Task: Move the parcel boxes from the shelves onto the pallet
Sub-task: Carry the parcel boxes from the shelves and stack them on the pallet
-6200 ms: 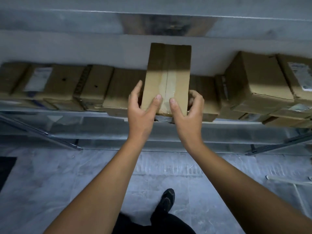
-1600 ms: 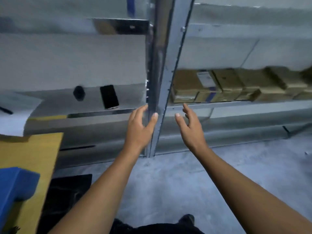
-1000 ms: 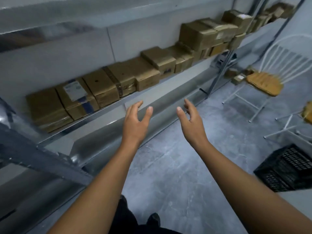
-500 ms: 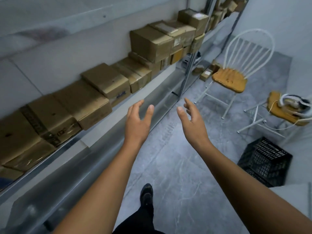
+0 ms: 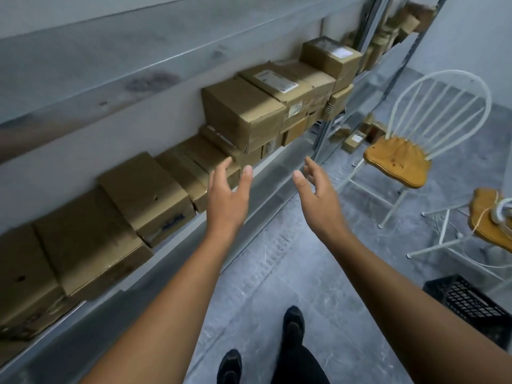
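- Brown cardboard parcel boxes (image 5: 144, 189), closed, in one row along the metal shelf (image 5: 273, 163), close to its front edge.
- Big box (image 5: 241, 112) stacked on flatter boxes (image 5: 194, 159), mid-row.
- Labelled boxes (image 5: 279, 83) touching behind it, white labels on top, stacked toward the shelf's far end.

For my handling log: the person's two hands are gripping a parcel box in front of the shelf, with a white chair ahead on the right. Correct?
No. In the head view the left hand and right hand are open and empty in front of the shelf of parcel boxes. The white chair is ahead on the right.
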